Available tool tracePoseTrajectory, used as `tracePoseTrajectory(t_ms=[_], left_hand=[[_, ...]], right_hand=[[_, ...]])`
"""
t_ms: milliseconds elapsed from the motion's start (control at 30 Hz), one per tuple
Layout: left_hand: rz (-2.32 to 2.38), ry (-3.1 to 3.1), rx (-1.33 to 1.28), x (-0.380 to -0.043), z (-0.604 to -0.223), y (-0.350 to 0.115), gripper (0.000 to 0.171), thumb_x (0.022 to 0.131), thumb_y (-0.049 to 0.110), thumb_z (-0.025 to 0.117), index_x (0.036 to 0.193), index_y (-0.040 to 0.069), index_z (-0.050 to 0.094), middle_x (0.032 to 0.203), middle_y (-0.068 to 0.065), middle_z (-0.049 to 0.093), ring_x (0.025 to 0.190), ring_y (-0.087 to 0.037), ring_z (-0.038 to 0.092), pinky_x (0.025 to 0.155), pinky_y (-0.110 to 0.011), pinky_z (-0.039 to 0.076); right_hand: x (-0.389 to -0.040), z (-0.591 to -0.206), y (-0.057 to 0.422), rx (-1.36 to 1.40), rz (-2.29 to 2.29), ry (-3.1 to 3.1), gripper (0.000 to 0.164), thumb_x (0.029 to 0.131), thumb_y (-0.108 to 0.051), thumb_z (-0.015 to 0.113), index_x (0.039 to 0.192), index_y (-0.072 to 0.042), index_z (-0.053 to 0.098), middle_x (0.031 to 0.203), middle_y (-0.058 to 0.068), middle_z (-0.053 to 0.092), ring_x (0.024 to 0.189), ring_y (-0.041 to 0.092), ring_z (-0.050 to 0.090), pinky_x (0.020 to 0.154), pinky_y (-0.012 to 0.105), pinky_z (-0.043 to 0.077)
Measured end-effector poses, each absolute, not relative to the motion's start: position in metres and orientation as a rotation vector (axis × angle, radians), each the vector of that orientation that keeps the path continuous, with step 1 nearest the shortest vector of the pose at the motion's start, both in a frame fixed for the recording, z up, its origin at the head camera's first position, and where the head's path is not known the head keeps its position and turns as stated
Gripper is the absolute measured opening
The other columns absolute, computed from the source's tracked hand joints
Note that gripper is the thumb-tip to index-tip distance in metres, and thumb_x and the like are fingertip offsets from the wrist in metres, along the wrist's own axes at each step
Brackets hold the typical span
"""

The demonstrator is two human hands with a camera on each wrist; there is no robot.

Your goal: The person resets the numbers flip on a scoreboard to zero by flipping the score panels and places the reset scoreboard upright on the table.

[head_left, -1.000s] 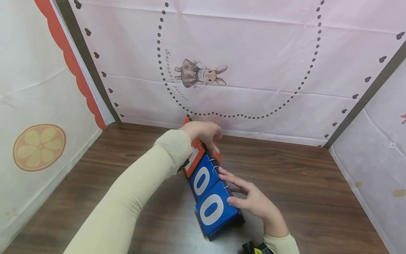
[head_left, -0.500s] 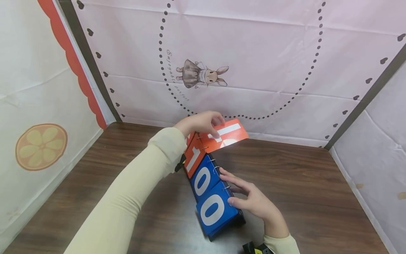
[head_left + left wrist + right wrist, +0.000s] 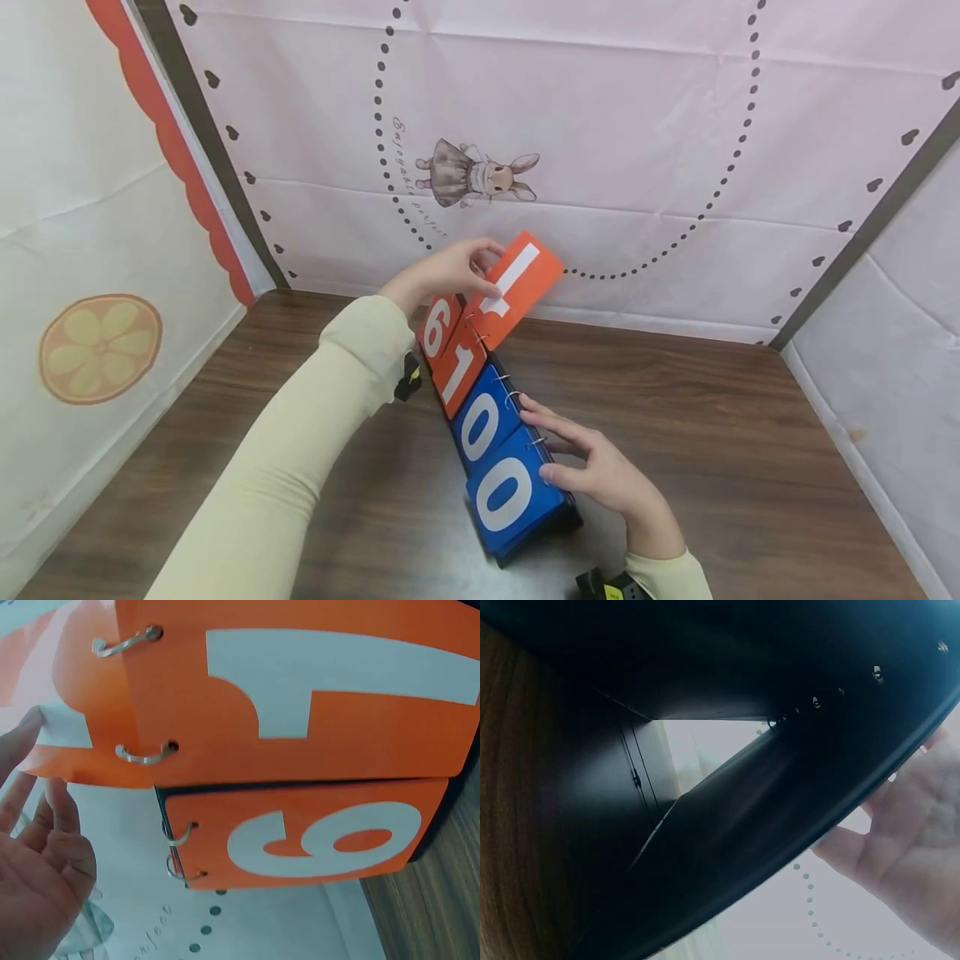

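A flip scoreboard with ringed number cards stands slantwise on the wooden table. My left hand pinches a lifted orange card showing a white 1, its thumb across the card's front. The card's lower edge is still on the metal rings. Below it lie another orange 1 card and an orange 6 card. My right hand rests at the top edge beside the blue 0 cards, fingers fairly straight and thumb at the lower card. In the right wrist view the black stand partly hides the fingers.
Pink fabric with a rabbit print rises close behind the scoreboard's far end. White printed panels flank the table on both sides.
The left hand has flipped an orange card up and over from the scoreboard's front. The card now stands steeper, and the hand has moved left and up. The right hand stays in place.
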State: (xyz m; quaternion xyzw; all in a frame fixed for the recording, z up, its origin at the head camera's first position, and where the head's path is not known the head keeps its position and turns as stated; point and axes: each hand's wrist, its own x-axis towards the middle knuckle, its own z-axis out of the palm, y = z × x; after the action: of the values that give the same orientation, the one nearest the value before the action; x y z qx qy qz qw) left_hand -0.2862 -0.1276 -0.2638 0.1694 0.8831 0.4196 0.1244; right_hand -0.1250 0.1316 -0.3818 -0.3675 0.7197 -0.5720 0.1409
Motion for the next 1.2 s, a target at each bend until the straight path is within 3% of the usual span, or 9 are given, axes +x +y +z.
tracePoseTrajectory(t_ms=[233, 533, 733, 867, 1000, 1067, 1200], left_hand=[[1.246, 2.571, 0.504, -0.285, -0.26, -0.14, 0.045, 0.081, 0.018, 0.073, 0.12, 0.012, 0.052, 0.11, -0.009, 0.057, 0.098, -0.023, 0.053, 0.077, -0.039, 0.051], [1.29, 2.538, 0.488, -0.28, -0.254, -0.155, 0.029, 0.086, 0.021, 0.066, 0.11, 0.009, 0.054, 0.112, -0.01, 0.058, 0.094, -0.028, 0.061, 0.081, -0.043, 0.049], [1.3, 2.567, 0.469, -0.278, -0.252, -0.17, 0.023, 0.088, 0.022, 0.063, 0.107, 0.01, 0.059, 0.105, -0.009, 0.057, 0.095, -0.035, 0.055, 0.078, -0.038, 0.048], [1.383, 2.458, 0.512, -0.277, -0.255, -0.182, 0.016, 0.095, 0.015, 0.05, 0.104, 0.006, 0.058, 0.096, -0.012, 0.062, 0.092, -0.036, 0.057, 0.073, -0.036, 0.051], [1.527, 2.221, 0.526, -0.273, -0.261, -0.193, 0.033, 0.097, 0.018, 0.025, 0.098, 0.002, 0.054, 0.092, -0.018, 0.066, 0.084, -0.036, 0.062, 0.074, -0.042, 0.05], [1.576, 2.143, 0.506, -0.269, -0.263, -0.199, 0.041, 0.096, 0.026, 0.021, 0.094, 0.001, 0.054, 0.095, -0.019, 0.064, 0.082, -0.034, 0.061, 0.073, -0.042, 0.05], [1.506, 2.151, 0.431, -0.265, -0.268, -0.216, 0.035, 0.096, 0.03, 0.04, 0.097, 0.0, 0.058, 0.108, -0.016, 0.057, 0.084, -0.021, 0.058, 0.074, -0.037, 0.051]], right_hand=[[-0.124, -0.382, 0.131, -1.059, -1.65, 2.084, 0.055, 0.088, -0.012, 0.056, 0.141, -0.016, 0.04, 0.15, -0.004, 0.027, 0.131, 0.016, 0.035, 0.093, 0.056, 0.039], [-0.122, -0.381, 0.13, -1.061, -1.655, 2.082, 0.055, 0.088, -0.012, 0.056, 0.141, -0.015, 0.041, 0.15, -0.004, 0.027, 0.131, 0.018, 0.035, 0.093, 0.056, 0.039], [-0.121, -0.38, 0.129, -1.06, -1.654, 2.081, 0.055, 0.088, -0.012, 0.056, 0.141, -0.015, 0.04, 0.15, -0.004, 0.027, 0.131, 0.018, 0.035, 0.093, 0.057, 0.038], [-0.121, -0.38, 0.129, -1.064, -1.654, 2.087, 0.054, 0.089, -0.01, 0.056, 0.14, -0.015, 0.041, 0.15, -0.003, 0.027, 0.131, 0.019, 0.035, 0.093, 0.058, 0.038], [-0.121, -0.38, 0.129, -1.058, -1.652, 2.097, 0.054, 0.089, -0.009, 0.056, 0.14, -0.015, 0.041, 0.15, -0.004, 0.027, 0.131, 0.019, 0.035, 0.093, 0.058, 0.037], [-0.121, -0.379, 0.129, -1.048, -1.652, 2.096, 0.054, 0.089, -0.01, 0.056, 0.14, -0.015, 0.041, 0.15, -0.004, 0.027, 0.131, 0.018, 0.035, 0.093, 0.058, 0.038], [-0.12, -0.378, 0.129, -1.04, -1.657, 2.087, 0.054, 0.089, -0.01, 0.056, 0.14, -0.015, 0.041, 0.15, -0.004, 0.027, 0.131, 0.019, 0.036, 0.093, 0.059, 0.037]])
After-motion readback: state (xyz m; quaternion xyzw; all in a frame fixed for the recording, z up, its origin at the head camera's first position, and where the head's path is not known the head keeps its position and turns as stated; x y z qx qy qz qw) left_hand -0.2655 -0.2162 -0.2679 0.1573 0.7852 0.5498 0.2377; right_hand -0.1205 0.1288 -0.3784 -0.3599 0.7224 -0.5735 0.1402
